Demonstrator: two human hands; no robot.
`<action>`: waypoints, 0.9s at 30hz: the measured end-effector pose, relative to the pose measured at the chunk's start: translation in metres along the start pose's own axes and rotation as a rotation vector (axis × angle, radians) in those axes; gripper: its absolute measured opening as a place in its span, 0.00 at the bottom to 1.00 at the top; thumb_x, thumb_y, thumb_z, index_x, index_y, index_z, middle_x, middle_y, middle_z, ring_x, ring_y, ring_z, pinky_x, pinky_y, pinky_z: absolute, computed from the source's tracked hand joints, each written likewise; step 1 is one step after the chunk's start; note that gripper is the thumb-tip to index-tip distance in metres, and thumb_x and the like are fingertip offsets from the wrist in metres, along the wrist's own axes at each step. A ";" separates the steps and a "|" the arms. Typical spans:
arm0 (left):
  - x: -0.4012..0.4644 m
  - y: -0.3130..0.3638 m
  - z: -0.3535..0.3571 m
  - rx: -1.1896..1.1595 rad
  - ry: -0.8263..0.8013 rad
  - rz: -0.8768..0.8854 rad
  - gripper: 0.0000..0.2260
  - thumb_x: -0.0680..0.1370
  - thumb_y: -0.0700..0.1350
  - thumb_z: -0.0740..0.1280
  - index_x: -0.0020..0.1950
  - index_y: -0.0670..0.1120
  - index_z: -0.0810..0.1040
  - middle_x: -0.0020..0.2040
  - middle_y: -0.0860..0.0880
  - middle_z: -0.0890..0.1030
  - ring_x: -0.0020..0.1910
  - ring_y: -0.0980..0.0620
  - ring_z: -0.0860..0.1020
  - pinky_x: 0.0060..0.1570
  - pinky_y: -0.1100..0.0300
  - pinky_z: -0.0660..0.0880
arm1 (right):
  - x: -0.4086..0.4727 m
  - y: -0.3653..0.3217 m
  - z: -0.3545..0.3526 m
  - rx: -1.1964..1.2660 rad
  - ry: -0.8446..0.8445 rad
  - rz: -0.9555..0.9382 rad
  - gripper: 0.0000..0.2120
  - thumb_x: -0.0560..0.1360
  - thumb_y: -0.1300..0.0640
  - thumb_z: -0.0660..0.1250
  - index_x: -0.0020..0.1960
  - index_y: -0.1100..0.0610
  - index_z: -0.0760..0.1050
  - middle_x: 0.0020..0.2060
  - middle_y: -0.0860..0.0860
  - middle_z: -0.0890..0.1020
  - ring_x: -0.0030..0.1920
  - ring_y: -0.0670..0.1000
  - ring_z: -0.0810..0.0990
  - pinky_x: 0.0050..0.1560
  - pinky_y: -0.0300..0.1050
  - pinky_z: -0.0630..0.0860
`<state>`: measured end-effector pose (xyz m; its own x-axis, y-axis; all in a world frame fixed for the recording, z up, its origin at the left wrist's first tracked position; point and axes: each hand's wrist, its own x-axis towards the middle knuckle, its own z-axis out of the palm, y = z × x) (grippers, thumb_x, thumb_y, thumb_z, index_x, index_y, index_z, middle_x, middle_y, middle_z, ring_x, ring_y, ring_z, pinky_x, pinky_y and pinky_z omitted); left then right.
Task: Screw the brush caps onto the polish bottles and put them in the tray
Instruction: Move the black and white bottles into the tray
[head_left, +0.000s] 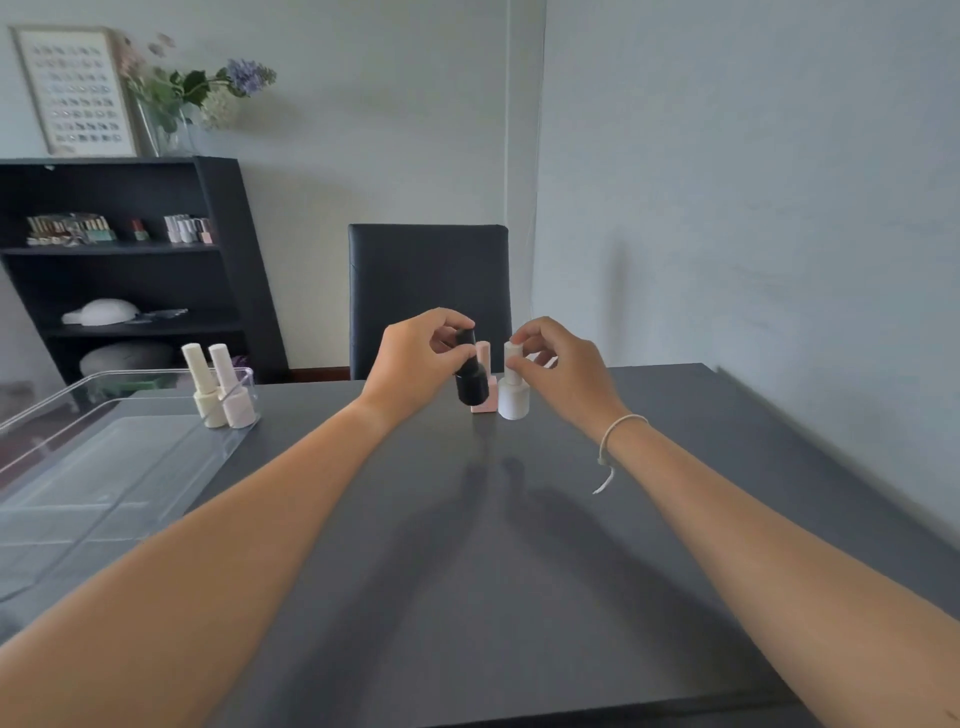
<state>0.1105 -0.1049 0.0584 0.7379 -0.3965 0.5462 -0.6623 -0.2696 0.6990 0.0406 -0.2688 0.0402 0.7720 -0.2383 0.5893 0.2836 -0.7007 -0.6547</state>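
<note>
My left hand (415, 358) grips the cap of a black polish bottle (470, 384), which hangs tilted just above the dark table. My right hand (561, 364) pinches the cap of a white polish bottle (514, 397) that stands on the table. Between and behind those two stands a pink bottle (485, 402), partly hidden by the black one. A clear plastic tray (104, 467) lies at the left; a cream bottle (205, 395) and a pale pink bottle (234, 395), both capped, stand upright in its far right corner.
The dark table (467, 571) runs up to a wall on the right. A dark chair (428, 280) stands at its far edge. At the back left is a black shelf unit (130, 260) with bottles, a frame and a vase of flowers on top.
</note>
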 end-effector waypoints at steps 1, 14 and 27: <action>-0.001 0.001 -0.010 -0.009 0.009 -0.004 0.09 0.73 0.40 0.70 0.51 0.49 0.79 0.44 0.47 0.81 0.43 0.50 0.80 0.45 0.62 0.79 | 0.002 -0.008 0.004 0.003 -0.002 -0.017 0.05 0.72 0.55 0.67 0.43 0.47 0.72 0.35 0.44 0.78 0.37 0.48 0.75 0.37 0.36 0.69; -0.037 -0.030 -0.165 0.133 0.242 -0.057 0.08 0.72 0.41 0.70 0.49 0.51 0.78 0.43 0.52 0.80 0.41 0.56 0.79 0.43 0.64 0.75 | 0.023 -0.123 0.102 0.105 -0.111 -0.207 0.04 0.73 0.55 0.67 0.46 0.52 0.73 0.37 0.45 0.78 0.35 0.45 0.74 0.40 0.39 0.73; -0.076 -0.097 -0.271 0.275 0.350 -0.160 0.09 0.73 0.41 0.70 0.49 0.53 0.77 0.42 0.57 0.79 0.42 0.58 0.78 0.39 0.71 0.70 | 0.031 -0.187 0.215 0.209 -0.340 -0.251 0.06 0.73 0.56 0.65 0.48 0.56 0.73 0.38 0.48 0.78 0.34 0.44 0.73 0.37 0.39 0.73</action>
<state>0.1536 0.1898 0.0742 0.8014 -0.0244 0.5976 -0.5121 -0.5443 0.6645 0.1339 -0.0001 0.0794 0.7973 0.1800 0.5761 0.5672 -0.5496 -0.6134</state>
